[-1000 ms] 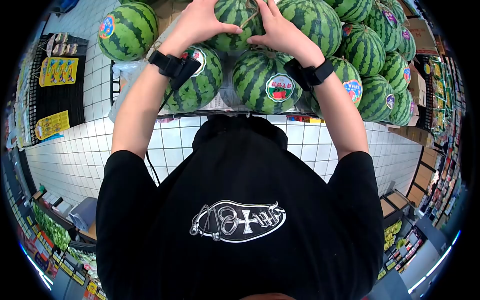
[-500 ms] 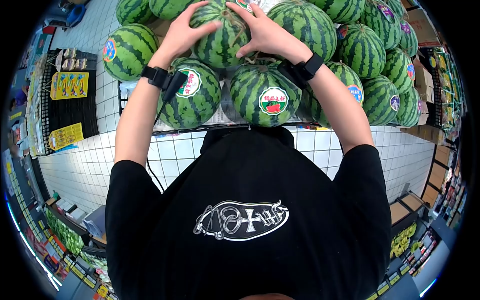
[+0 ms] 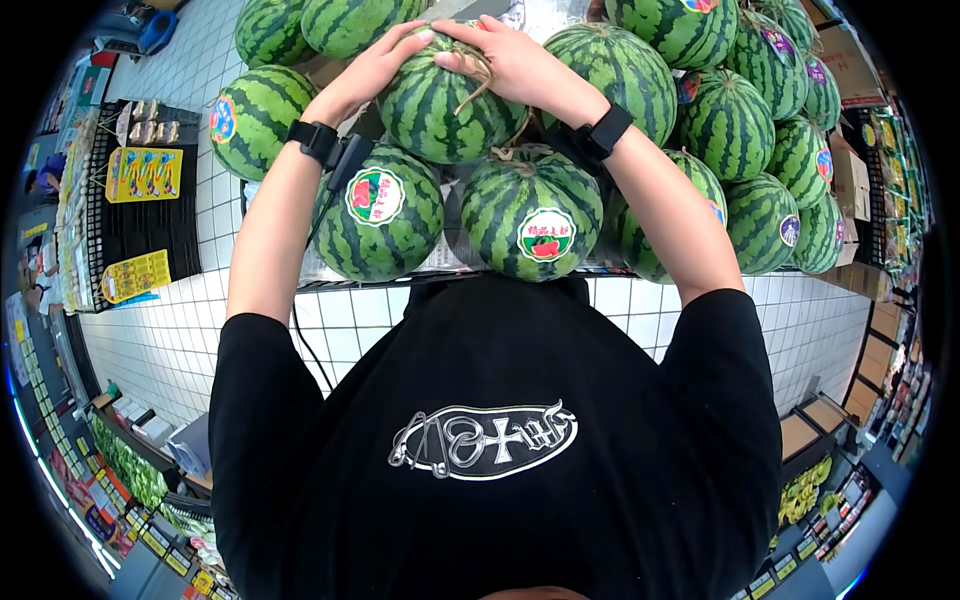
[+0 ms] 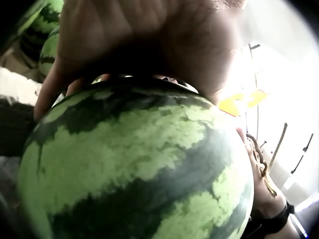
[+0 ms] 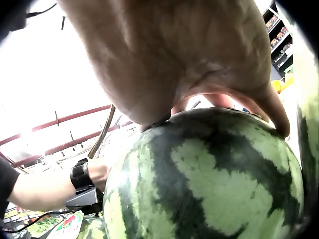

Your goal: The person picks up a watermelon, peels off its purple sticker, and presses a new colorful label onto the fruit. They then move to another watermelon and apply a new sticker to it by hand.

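Observation:
Both hands hold one striped green watermelon (image 3: pixel 440 120) with a dry curly stem (image 3: pixel 476 88) on top. My left hand (image 3: pixel 372 70) lies over its far left side. My right hand (image 3: pixel 515 68) lies over its top and far right side, so the fingertips come close together. In the left wrist view the left palm (image 4: pixel 139 35) arches over the rind (image 4: pixel 134 164), its fingers bent down the far side. The right wrist view has the right hand (image 5: pixel 184 55) cupped over the melon (image 5: pixel 209 174) in the same way, part of its fingers hidden behind it.
Two labelled watermelons (image 3: pixel 385 215) (image 3: pixel 530 225) sit at the front edge of the stand, just nearer than the held one. Another large watermelon (image 3: pixel 610 85) stands to its right, beside a heap of several more. A watermelon (image 3: pixel 262 120) lies at left. A hanging rack (image 3: pixel 150 200) stands beyond it.
The hands have shifted across the held watermelon toward its top and far side, closer together. Its stem has turned nearer to me. The whole head view has tilted, putting the stand lower.

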Demonstrator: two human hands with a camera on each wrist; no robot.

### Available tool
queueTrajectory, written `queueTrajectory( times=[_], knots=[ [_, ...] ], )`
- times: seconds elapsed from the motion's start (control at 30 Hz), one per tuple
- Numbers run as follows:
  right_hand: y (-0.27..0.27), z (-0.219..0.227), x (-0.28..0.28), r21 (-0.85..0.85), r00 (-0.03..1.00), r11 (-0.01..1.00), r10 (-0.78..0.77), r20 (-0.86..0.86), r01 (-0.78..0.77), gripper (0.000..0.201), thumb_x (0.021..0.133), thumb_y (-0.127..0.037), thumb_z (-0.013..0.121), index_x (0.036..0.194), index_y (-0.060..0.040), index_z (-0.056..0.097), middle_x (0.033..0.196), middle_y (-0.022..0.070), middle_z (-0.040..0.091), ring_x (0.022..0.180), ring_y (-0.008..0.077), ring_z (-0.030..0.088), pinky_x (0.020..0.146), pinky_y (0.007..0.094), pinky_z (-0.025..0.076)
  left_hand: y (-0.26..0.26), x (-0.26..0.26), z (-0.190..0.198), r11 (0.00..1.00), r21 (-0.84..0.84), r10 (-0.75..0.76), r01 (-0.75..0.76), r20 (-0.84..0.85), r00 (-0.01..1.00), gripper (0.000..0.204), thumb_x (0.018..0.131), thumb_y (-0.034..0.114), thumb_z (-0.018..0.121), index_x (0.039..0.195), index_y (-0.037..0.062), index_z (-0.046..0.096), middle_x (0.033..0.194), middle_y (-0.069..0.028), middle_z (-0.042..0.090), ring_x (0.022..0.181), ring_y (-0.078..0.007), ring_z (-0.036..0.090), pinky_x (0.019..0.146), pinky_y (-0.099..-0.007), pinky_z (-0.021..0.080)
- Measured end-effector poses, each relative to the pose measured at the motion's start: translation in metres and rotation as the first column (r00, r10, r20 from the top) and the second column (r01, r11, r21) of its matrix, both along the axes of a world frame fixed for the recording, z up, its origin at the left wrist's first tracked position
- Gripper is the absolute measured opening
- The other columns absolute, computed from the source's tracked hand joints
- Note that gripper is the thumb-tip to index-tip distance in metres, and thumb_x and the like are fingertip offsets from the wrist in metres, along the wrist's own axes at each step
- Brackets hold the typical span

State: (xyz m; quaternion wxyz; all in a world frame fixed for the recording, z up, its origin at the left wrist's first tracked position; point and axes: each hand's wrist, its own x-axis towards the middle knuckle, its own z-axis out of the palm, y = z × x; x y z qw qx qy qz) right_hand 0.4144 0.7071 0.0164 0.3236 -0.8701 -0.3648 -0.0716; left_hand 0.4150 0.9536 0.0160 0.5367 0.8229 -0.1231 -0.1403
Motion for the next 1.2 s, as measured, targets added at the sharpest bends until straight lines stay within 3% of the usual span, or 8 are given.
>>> queueTrajectory(
  times=[0.47,0.57,0.73,0.87,0.9,0.97,1.1,1.2],
  knots=[
    [-0.005,0.019,0.006,-0.108,0.996,0.992,0.063,-0.064,-0.070,0.069,0.101,-0.070,0.042,0.153,-0.0256,0.051,0.097,0.0252,0.063,0.089,0.0435,0.065,0.081,0.0506,0.053,0.008,0.005,-0.009,1.000,-0.003,0.025,-0.026,-0.157,0.987,0.076,0.102,0.066,0.051,0.158,0.0155,0.045,0.152,-0.0109,0.054,0.139,-0.0219,0.050,0.115,-0.0348,0.039],
    [-0.006,0.015,0.015,-0.142,0.996,0.987,0.060,-0.068,-0.069,0.068,0.102,-0.070,0.043,0.153,-0.0267,0.050,0.094,0.0250,0.064,0.091,0.0448,0.066,0.082,0.0506,0.053,0.006,0.003,-0.009,0.989,0.128,0.067,-0.068,0.014,0.998,0.076,0.102,0.067,0.048,0.155,0.0132,0.050,0.154,-0.0127,0.053,0.141,-0.0244,0.050,0.117,-0.0327,0.036],
    [-0.007,0.028,0.020,-0.174,0.975,0.978,0.076,-0.210,-0.114,0.065,0.103,-0.062,0.051,0.153,-0.0205,0.052,0.125,0.0175,0.068,0.111,0.0352,0.069,0.093,0.0431,0.054,0.003,-0.003,0.001,0.985,0.166,0.049,-0.038,-0.060,0.997,0.082,0.097,0.072,0.050,0.160,0.0208,0.040,0.156,-0.0129,0.051,0.140,-0.0306,0.051,0.108,-0.0503,0.047],
    [-0.007,0.007,0.046,-0.052,0.956,0.984,0.152,-0.253,-0.170,0.080,0.098,-0.071,0.052,0.153,-0.0133,0.049,0.132,0.0290,0.065,0.118,0.0450,0.065,0.099,0.0474,0.054,-0.003,-0.034,0.040,0.966,0.258,0.053,-0.024,-0.109,0.993,0.088,0.092,0.073,0.058,0.163,0.0279,0.032,0.156,-0.0136,0.049,0.136,-0.0333,0.054,0.097,-0.0596,0.052],
    [-0.005,-0.007,0.066,0.245,0.777,0.884,0.467,-0.422,-0.398,0.059,0.101,-0.030,0.068,0.152,-0.0083,0.047,0.140,0.0218,0.059,0.129,0.0335,0.058,0.108,0.0414,0.047,-0.002,-0.038,0.043,0.961,0.273,0.049,-0.028,-0.071,0.996,0.088,0.092,0.072,0.059,0.163,0.0280,0.032,0.155,-0.0138,0.049,0.135,-0.0326,0.055,0.098,-0.0588,0.052],
    [-0.006,-0.010,0.074,0.106,0.884,0.932,0.363,-0.294,-0.347,0.041,0.113,-0.030,0.046,0.145,-0.0077,0.056,0.130,0.0141,0.069,0.119,0.0259,0.063,0.103,0.0393,0.048,0.002,-0.041,0.048,0.962,0.273,0.038,-0.005,-0.116,0.993,0.087,0.091,0.069,0.066,0.163,0.0330,0.034,0.155,-0.0194,0.046,0.140,-0.0301,0.047,0.090,-0.0455,0.056],
    [-0.006,-0.042,0.122,-0.041,0.893,0.969,0.209,-0.399,-0.245,0.046,0.110,-0.040,0.047,0.146,-0.0116,0.058,0.134,0.0138,0.067,0.114,0.0263,0.065,0.102,0.0396,0.049,0.002,-0.051,0.051,0.961,0.274,0.060,-0.034,-0.087,0.994,0.088,0.089,0.061,0.073,0.163,0.0332,0.034,0.155,-0.0238,0.044,0.134,-0.0289,0.050,0.082,-0.0316,0.055],
    [0.005,0.048,0.058,-0.166,0.690,0.982,-0.180,-0.702,0.087,0.053,0.106,-0.051,0.051,0.142,-0.0137,0.062,0.130,0.0130,0.069,0.115,0.0268,0.065,0.100,0.0402,0.052,-0.001,-0.057,0.049,0.962,0.268,0.077,-0.057,-0.065,0.995,0.090,0.088,0.057,0.076,0.163,0.0320,0.034,0.158,-0.0227,0.042,0.131,-0.0271,0.052,0.080,-0.0305,0.054]
  ],
)
